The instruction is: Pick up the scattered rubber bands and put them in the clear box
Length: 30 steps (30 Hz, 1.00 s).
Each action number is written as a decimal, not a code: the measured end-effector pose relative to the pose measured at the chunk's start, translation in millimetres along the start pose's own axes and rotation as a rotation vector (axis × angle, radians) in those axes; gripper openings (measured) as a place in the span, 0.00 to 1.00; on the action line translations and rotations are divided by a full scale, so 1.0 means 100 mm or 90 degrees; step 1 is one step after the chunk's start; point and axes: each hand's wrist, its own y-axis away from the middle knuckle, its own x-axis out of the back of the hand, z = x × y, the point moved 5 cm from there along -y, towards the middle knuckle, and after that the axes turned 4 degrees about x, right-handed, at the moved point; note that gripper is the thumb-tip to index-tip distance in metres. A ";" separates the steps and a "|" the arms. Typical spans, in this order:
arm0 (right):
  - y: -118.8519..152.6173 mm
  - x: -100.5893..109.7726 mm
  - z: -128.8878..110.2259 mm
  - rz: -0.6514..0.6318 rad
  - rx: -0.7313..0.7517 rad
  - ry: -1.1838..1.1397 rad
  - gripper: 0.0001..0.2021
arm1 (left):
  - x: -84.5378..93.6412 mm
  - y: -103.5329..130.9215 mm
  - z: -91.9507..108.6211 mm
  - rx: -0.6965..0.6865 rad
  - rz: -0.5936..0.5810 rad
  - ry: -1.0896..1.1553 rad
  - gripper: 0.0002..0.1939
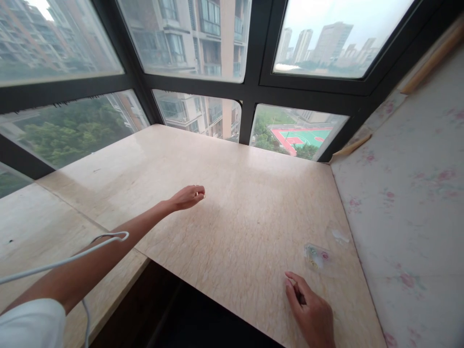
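My left hand (pixel 189 197) reaches out over the middle of the pale marble-patterned counter (pixel 235 222). Its fingers are closed on a small gold-coloured piece (pixel 203 195), mostly hidden by them and too small to name. Nearer to me at the right, my right hand (pixel 311 309) is held low over the counter. Its thumb and index fingertips come close together in a pinch, the other fingers curled; whatever they may hold cannot be made out. Just beyond it lies a small clear plastic box (pixel 317 255) with tiny coloured bits inside.
A scrap of clear plastic (pixel 340 236) lies close to the floral-papered wall (pixel 406 232). Dark-framed windows (pixel 250 87) border the back and left of the counter. A white cable (pixel 65 261) crosses my left forearm. The counter's front edge (pixel 203 295) drops to a dark gap.
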 end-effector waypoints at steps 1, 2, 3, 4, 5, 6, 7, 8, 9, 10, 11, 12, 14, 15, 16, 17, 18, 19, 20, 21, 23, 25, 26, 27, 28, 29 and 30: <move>0.00 0.00 0.00 0.001 0.004 -0.003 0.22 | -0.03 0.00 0.10 -0.009 -0.008 0.059 0.10; 0.00 0.00 0.00 0.000 0.007 -0.008 0.22 | -0.07 0.00 0.20 -0.012 -0.015 0.113 0.10; 0.00 -0.01 0.00 -0.002 0.007 -0.014 0.21 | -0.11 0.00 0.31 -0.011 -0.020 0.161 0.11; 0.00 -0.01 0.00 -0.005 0.005 -0.021 0.21 | -0.15 0.00 0.42 -0.009 -0.022 0.203 0.11; 0.00 -0.01 0.00 -0.008 0.001 -0.029 0.20 | -0.20 0.00 0.55 -0.008 -0.020 0.239 0.12; -0.01 -0.01 0.01 -0.011 -0.004 -0.037 0.20 | -0.25 -0.01 0.68 -0.008 -0.016 0.271 0.13; -0.01 -0.01 0.01 -0.013 -0.009 -0.046 0.19 | -0.31 -0.02 0.82 -0.010 -0.009 0.301 0.14; -0.02 -0.01 0.00 -0.014 -0.015 -0.055 0.19 | -0.38 -0.03 0.97 -0.014 -0.001 0.327 0.15; -0.02 0.00 0.00 -0.013 -0.021 -0.063 0.18 | -0.45 -0.04 1.13 -0.025 0.006 0.349 0.15; -0.03 0.01 0.00 -0.014 -0.028 -0.069 0.17 | -0.53 -0.05 1.30 -0.046 0.012 0.366 0.15; -0.03 0.02 0.00 -0.016 -0.036 -0.077 0.17 | -0.61 -0.06 1.47 -0.077 0.016 0.377 0.16; -0.04 0.02 0.00 -0.020 -0.044 -0.087 0.16 | -0.69 -0.06 1.65 -0.115 0.019 0.383 0.16; -0.05 0.04 0.00 -0.028 -0.059 -0.110 0.16 | -0.85 -0.04 2.00 -0.195 0.021 0.375 0.17; -0.05 0.04 0.00 -0.031 -0.067 -0.122 0.15 | -0.93 -0.02 2.15 -0.226 0.018 0.361 0.18; -0.05 0.05 0.01 -0.034 -0.075 -0.134 0.15 | -1.01 -0.01 2.29 -0.248 0.012 0.340 0.18; -0.05 0.05 0.01 -0.035 -0.083 -0.145 0.15 | -1.08 0.01 2.42 -0.264 0.005 0.313 0.17; -0.05 0.06 0.02 -0.035 -0.091 -0.154 0.14 | -1.14 0.03 2.53 -0.274 -0.001 0.283 0.18; -0.05 0.06 0.02 -0.034 -0.098 -0.161 0.14 | -1.19 0.04 2.63 -0.283 -0.007 0.252 0.18; -0.04 0.07 0.03 -0.032 -0.105 -0.167 0.14 | -1.23 0.05 2.72 -0.291 -0.010 0.225 0.18; -0.05 0.07 0.03 -0.031 -0.110 -0.174 0.14 | -1.27 0.06 2.80 -0.300 -0.010 0.203 0.18; -0.05 0.08 0.04 -0.033 -0.122 -0.187 0.13 | -1.32 0.07 2.94 -0.315 -0.005 0.175 0.18; -0.05 0.08 0.04 -0.041 -0.133 -0.201 0.13 | -1.37 0.06 3.05 -0.326 0.001 0.160 0.16; -0.06 0.08 0.05 -0.043 -0.138 -0.207 0.13 | -1.38 0.05 3.09 -0.332 0.000 0.156 0.15; -0.06 0.09 0.05 -0.043 -0.142 -0.212 0.13 | -1.40 0.04 3.13 -0.340 -0.004 0.153 0.14; -0.06 0.09 0.06 -0.041 -0.144 -0.217 0.13 | -1.42 0.04 3.17 -0.348 -0.010 0.152 0.13; -0.06 0.09 0.06 -0.039 -0.144 -0.221 0.13 | -1.44 0.03 3.19 -0.356 -0.018 0.151 0.13; -0.05 0.09 0.06 -0.037 -0.144 -0.225 0.13 | -1.46 0.02 3.21 -0.362 -0.025 0.151 0.12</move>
